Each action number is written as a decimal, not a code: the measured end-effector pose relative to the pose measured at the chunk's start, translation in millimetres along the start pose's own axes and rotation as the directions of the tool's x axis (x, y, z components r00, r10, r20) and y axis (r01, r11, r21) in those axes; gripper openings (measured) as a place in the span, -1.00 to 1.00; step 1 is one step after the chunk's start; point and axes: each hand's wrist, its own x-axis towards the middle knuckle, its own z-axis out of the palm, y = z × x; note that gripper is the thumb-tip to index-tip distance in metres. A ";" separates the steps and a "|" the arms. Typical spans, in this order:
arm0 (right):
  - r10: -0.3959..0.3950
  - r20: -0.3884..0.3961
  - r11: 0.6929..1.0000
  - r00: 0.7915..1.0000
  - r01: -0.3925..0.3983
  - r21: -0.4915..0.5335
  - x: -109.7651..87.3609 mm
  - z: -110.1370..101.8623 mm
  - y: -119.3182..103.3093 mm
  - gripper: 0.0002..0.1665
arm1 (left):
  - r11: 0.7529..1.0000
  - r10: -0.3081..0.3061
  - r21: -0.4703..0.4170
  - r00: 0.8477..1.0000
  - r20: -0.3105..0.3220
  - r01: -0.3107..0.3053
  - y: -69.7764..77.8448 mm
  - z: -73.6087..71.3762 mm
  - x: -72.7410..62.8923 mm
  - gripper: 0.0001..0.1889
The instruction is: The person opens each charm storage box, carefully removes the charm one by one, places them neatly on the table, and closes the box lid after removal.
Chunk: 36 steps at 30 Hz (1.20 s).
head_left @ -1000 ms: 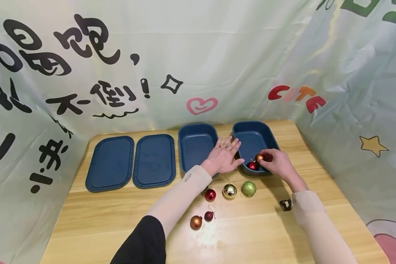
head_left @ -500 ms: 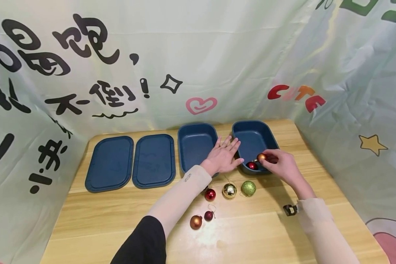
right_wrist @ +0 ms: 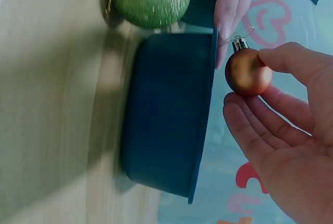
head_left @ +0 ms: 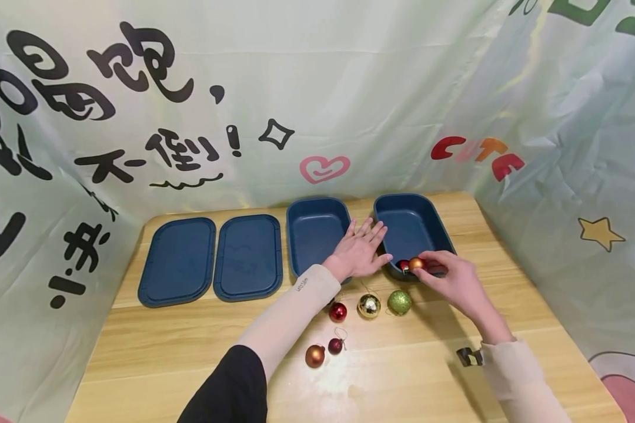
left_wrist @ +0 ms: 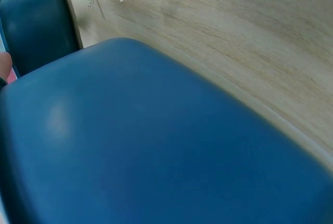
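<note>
matte copper-orange ball ornament (head_left: pixel 416 264) pinched in my right hand (head_left: pixel 452 276), at the near end of the right dark blue rectangular bin (head_left: pixel 410 226).
thumb against fingertips, narrow grip; left hand (head_left: pixel 356 252) spread wide between bins, holding nothing, rim contact unclear. i've got room from right bin to the wooden table (head_left: pixel 137 352)'s right edge; near rim is tight, shiny red ball (head_left: pixel 403 266) just beside mine. only right wrist shows my ball's silver cap (right_wrist: pixel 240 43) plainly. counts: two bins, two flat dark blue lids (head_left: pixel 247 257), five balls on table: red (head_left: pixel 338 312), gold, glittery green, copper, dark red.
</note>
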 end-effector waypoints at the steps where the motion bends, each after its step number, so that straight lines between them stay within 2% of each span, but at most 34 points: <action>1: -0.010 -0.001 1.000 1.000 0.010 0.012 -1.9 1.3 -1.5 -0.66 | 1.000 0.000 0.000 1.000 0.000 0.000 0.0 0.2 -0.1 -0.17; 6: -0.061 -0.018 0.996 0.998 0.062 0.059 -10.4 6.6 -7.2 -0.67 | 1.000 -0.001 -0.010 1.000 -0.006 0.001 -0.1 1.9 0.5 -0.16; 9: -0.080 -0.028 0.996 0.996 0.081 0.045 -14.5 8.8 -9.1 -0.67 | 1.000 -0.001 -0.018 1.000 -0.010 0.000 -0.3 2.2 1.0 -0.17; 16: -0.071 -0.013 0.997 0.997 0.071 0.020 -22.6 12.4 -16.4 -0.63 | 1.000 -0.004 -0.019 1.000 -0.012 0.004 0.3 1.6 0.5 -0.17; 23: -0.139 -0.007 0.990 0.990 0.139 0.010 -28.2 17.4 -26.0 -0.61 | 1.000 -0.008 0.001 1.000 -0.006 0.008 0.7 0.5 -0.1 -0.17; 36: -0.212 0.006 0.977 0.977 0.212 0.001 -43.0 26.6 -37.6 -0.58 | 1.000 -0.013 0.012 1.000 0.015 0.013 0.7 0.0 0.1 -0.16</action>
